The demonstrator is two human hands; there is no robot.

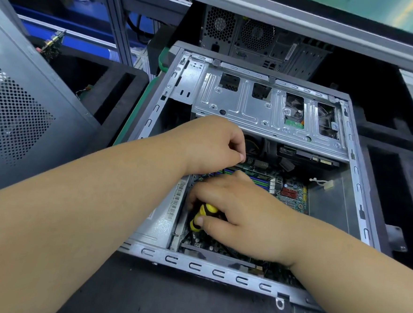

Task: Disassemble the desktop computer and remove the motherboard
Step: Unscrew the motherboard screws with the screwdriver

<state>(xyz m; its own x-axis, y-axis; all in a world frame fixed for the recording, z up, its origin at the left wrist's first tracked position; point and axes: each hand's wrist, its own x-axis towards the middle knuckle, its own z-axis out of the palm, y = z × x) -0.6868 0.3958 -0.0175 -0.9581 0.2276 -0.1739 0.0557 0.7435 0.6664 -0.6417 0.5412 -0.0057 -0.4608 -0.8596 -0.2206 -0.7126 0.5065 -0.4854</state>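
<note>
An electronics repair or teardown workshop: an opened computer case (249, 159) lies on a dark padded surface (166, 295), a second tower (262, 43) stands behind it, a removed side panel (28, 109) leans at left, and metal shelving (116, 28) holds blue bins (63, 26).

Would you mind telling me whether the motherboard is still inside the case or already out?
Still inside: the motherboard lies flat within the open case, with the right hand gripping a screwdriver over it.

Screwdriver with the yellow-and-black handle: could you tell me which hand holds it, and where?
The right hand grips the screwdriver by its handle, inside the computer case.
</note>
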